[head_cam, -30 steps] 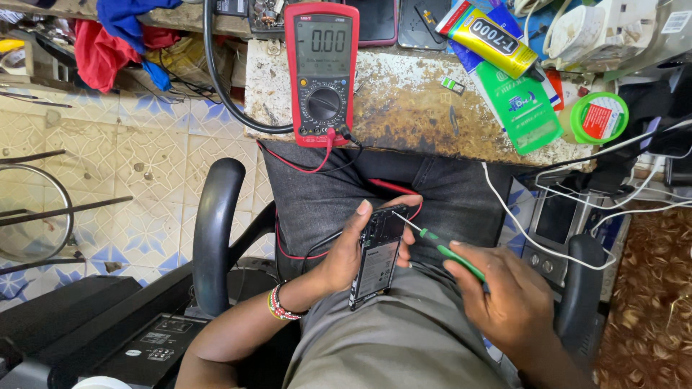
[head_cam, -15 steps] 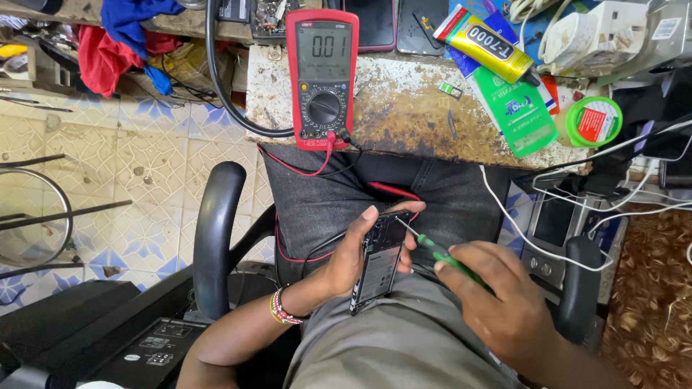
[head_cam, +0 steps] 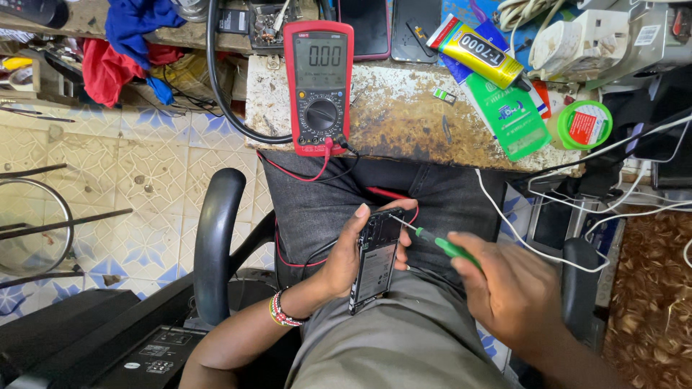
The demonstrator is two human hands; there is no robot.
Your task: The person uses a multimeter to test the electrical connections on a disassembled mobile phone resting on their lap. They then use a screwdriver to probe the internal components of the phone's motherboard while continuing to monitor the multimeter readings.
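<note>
the opened phone has tilted slightly in the gripping left hand; the right hand pinches a green screwdriver against it.

The phone shows dark, glossy innards in a matt frame. The screwdriver has a thin metal shaft and a smooth green plastic handle. The meter is red matt plastic. The bench is rough and stained. The jeans are dark denim.

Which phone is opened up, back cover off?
The black phone gripped in the left hand over the lap, internals exposed. The two dark phones on the bench lie closed, untouched.
</note>
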